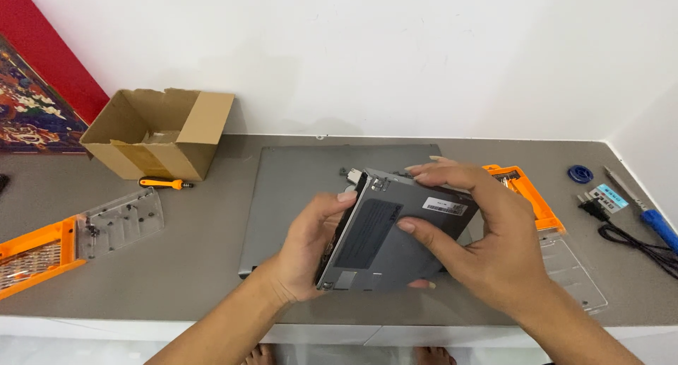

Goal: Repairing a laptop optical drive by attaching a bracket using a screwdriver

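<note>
1. One thin grey drive unit [385, 231], flat and rectangular with a dark label panel and a small white sticker, is held tilted above the closed grey laptop [296, 188], which serves as the landmark here.
2. Two hands hold it. The left hand [307, 248] clasps the drive's left edge, thumb on top near the upper corner and fingers curled underneath. The right hand [487, 231] wraps over the right side, fingers spread along the top edge, thumb pressed on the face, one fingertip showing below the bottom edge. Both hands are closed on the drive.
3. The drive sits between the two hands, above the laptop's right half and its near edge, hiding that part of the lid.
4. One laptop lies flat on the grey table [198, 280].
5. Left of the laptop: one open cardboard box [159, 132], one orange-handled screwdriver [166, 183] just in front of the box, and one orange bit case with a clear lid [78, 238] folded open, small screws lying on the lid.
6. Right of the laptop: a second orange case [530, 195], partly behind the right hand, with a clear lid nearer the table edge.
7. Further right: one blue round piece [580, 173], one black plug with cord [621, 231], one blue-handled tool [650, 213].
8. Nothing stands between the hands and the drive.
</note>
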